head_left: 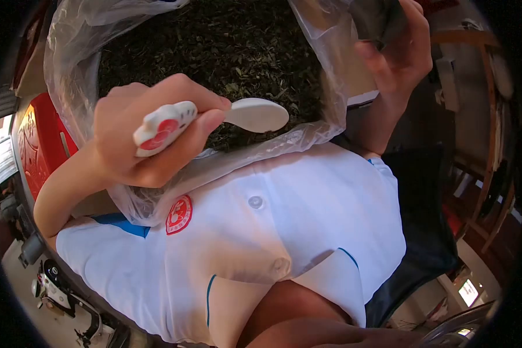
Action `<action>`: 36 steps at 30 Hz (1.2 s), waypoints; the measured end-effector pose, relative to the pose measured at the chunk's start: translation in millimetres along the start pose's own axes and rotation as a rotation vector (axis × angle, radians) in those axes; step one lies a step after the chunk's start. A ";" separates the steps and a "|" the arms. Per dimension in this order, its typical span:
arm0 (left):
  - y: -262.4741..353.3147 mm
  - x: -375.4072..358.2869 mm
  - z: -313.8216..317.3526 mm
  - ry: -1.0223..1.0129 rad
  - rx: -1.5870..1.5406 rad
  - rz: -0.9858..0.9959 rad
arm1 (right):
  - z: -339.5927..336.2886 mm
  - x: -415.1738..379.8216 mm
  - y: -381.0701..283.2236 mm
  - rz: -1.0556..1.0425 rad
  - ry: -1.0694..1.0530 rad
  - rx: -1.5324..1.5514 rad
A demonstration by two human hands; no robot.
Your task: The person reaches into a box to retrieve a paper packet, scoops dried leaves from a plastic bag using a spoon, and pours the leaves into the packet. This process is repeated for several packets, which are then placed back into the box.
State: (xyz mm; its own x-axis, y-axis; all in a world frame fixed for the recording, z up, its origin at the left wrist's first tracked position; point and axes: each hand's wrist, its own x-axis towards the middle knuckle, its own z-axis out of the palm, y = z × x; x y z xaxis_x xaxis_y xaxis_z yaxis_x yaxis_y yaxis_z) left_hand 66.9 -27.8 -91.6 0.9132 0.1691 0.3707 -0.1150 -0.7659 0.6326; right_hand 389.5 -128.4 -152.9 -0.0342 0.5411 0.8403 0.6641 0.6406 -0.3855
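Note:
My left hand (145, 133) is closed round a white spoon (258, 116), its thumb and fingers pinching the handle. The handle's end is shaped like a white cat's head with a red bow. The spoon's bowl points right, over a mass of dark green dried leaves (214, 52). These leaves fill a large clear plastic bag (69, 58) with its mouth spread wide. Past the bag's right edge, my raised right hand (403, 64) curls round a dark, see-through pouch (380, 23), partly cut off by the top of the view.
The bag's near rim rests close against my white shirt (307, 203). A red plastic chair back (40, 145) stands at the left. Wooden framing (487, 116) rises at the right, and a black surface (417, 209) lies beside my right side.

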 end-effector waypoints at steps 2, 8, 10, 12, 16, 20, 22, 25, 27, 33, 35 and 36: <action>3.7 2.8 -2.3 -0.055 0.065 0.018 | 0.4 1.4 -0.6 -0.005 -0.015 -0.016; -33.5 3.8 -10.2 0.099 0.548 0.186 | 10.4 5.8 -6.2 0.032 0.006 0.038; -45.6 4.3 -19.6 0.175 0.631 0.189 | 11.1 6.5 -3.8 0.029 0.002 0.053; -50.1 6.4 -29.4 0.209 0.700 0.180 | 9.6 6.8 -2.5 0.016 -0.006 0.034; -39.2 5.6 -29.7 0.236 0.527 0.045 | 10.1 9.8 -7.1 0.002 -0.013 0.029; -53.6 24.7 -21.9 0.142 0.710 0.339 | 11.1 5.7 -3.0 0.020 -0.013 0.047; -65.3 22.7 -14.5 0.083 0.555 0.163 | 15.2 6.2 0.1 -0.004 0.001 0.085; -72.8 31.2 -3.0 0.056 0.353 0.067 | 11.0 3.7 1.0 0.002 -0.008 0.067; -73.0 34.6 2.1 0.027 0.194 -0.041 | 9.4 2.6 -2.3 0.017 -0.012 0.053; -65.3 35.4 5.8 -0.067 -0.144 -0.168 | 11.7 3.2 -5.9 0.019 0.007 0.071; -58.0 29.1 12.8 -0.047 -0.228 -0.351 | 9.5 1.1 -4.9 0.027 0.007 0.059; -56.4 28.9 14.2 -0.034 -0.279 -0.399 | 8.0 -1.2 -3.5 0.034 0.008 0.052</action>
State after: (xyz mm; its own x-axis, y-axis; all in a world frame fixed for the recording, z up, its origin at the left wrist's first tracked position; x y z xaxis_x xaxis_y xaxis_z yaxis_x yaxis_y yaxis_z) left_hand 105.3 11.4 -126.2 0.9192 0.3915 0.0431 0.1501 -0.4493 0.8807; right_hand 381.2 -126.9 -155.6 -0.0067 0.5586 0.8294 0.6249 0.6499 -0.4326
